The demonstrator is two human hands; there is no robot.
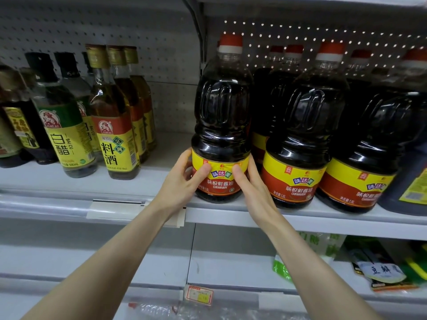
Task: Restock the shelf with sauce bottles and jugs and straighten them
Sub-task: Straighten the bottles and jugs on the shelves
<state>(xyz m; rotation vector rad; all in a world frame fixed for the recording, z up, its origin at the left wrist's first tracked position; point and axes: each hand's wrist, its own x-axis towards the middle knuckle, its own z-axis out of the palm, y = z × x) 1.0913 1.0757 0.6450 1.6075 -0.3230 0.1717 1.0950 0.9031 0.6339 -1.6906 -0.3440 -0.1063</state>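
Both hands, left (182,179) and right (250,181), clasp the jug (223,125) low at its label: full, likely heavy, slick plastic.

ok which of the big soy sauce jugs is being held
The leftmost jug: the left hand and right hand grip its label. The jugs to its right stand untouched.

Both hands grip leftmost soy sauce jug (222,116) at its label, jug upright at front edge of shelf (265,214); left hand (182,181) wraps left side, thumb on label; right hand (250,183) wraps right side, thumb on label. Second jug (305,125) just beside on right, third jug (374,139) beyond it, more red-capped jugs behind. White vinegar bottle (62,116) and cooking wine bottle (115,116) stand well apart to left
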